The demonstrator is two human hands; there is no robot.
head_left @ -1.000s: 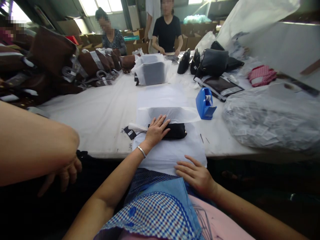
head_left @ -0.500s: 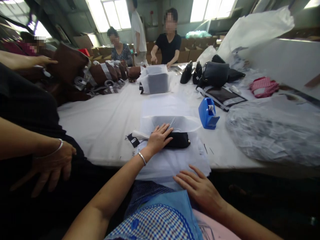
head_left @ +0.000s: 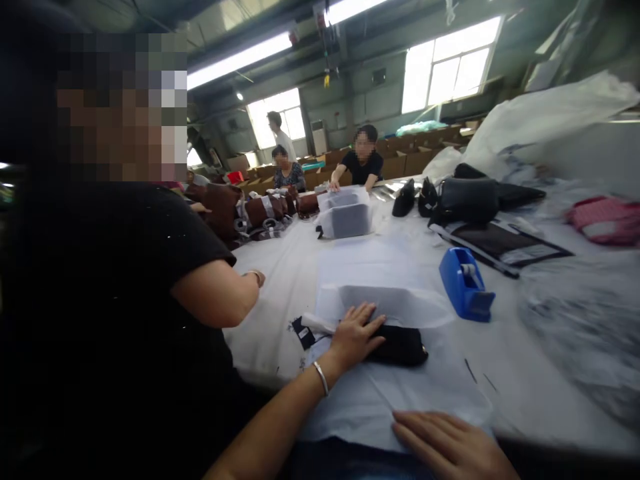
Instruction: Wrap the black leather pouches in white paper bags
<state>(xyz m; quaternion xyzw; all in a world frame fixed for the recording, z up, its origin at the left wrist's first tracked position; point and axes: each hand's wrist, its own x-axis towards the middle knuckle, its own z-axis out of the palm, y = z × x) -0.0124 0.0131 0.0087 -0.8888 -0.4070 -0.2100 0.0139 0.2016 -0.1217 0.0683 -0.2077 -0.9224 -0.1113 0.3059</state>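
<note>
A black bag (head_left: 404, 345) lies on white tissue paper (head_left: 365, 393), its far part covered by the folded paper. Flat on the bag and the paper fold rests my left hand (head_left: 357, 333), fingers spread, a silver bangle on its wrist. My right hand (head_left: 447, 440) is stretched out low over the near edge of the tissue; whether it touches the paper I cannot tell. A black tag (head_left: 303, 332) lies left of the bag. Beyond it stands another bag (head_left: 349, 221) wrapped in tissue.
A blue tape dispenser (head_left: 465, 283) stands to the right. Black bags (head_left: 470, 199) and a large clear plastic bundle (head_left: 580, 333) lie further right. Brown bags (head_left: 265, 210) line the far left. A co-worker in black (head_left: 125, 287) stands close at left; others are behind the table.
My view has tilted up and turned left, so the table sits lower and further right. My left hand stays on the bag. The co-worker at left now fills more of the view.
</note>
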